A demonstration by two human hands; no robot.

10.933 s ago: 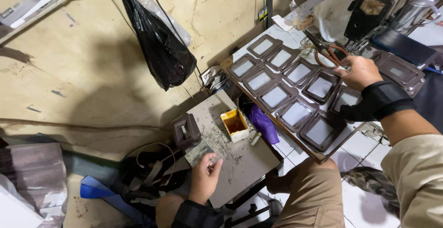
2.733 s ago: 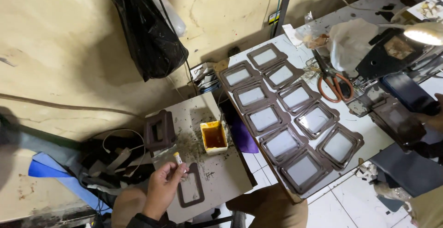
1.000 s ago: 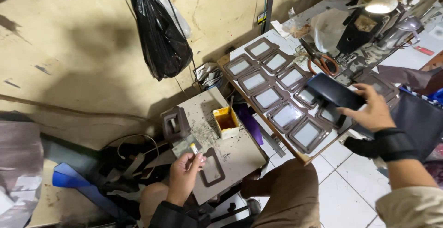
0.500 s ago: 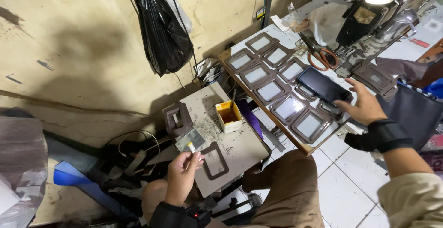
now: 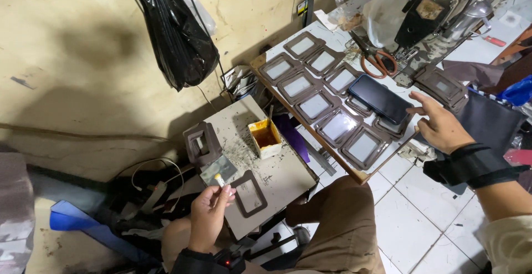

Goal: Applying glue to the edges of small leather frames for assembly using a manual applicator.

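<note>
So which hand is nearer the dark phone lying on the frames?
The right. The right hand has its fingertips at the edge of the phone; whether they touch is unclear. The left hand is far off, holding a small brush by the low grey board.

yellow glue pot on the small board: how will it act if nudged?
The yellow pot is open-topped with dark liquid inside, so a push probably slops it. A stick leans out over its rim, likely shifting or falling. Its squat, square shape should slide rather than tip on the small board.

Black wrist wrap above the right grip (image 5: 440, 127), pale sleeve, brown trousers.
</note>
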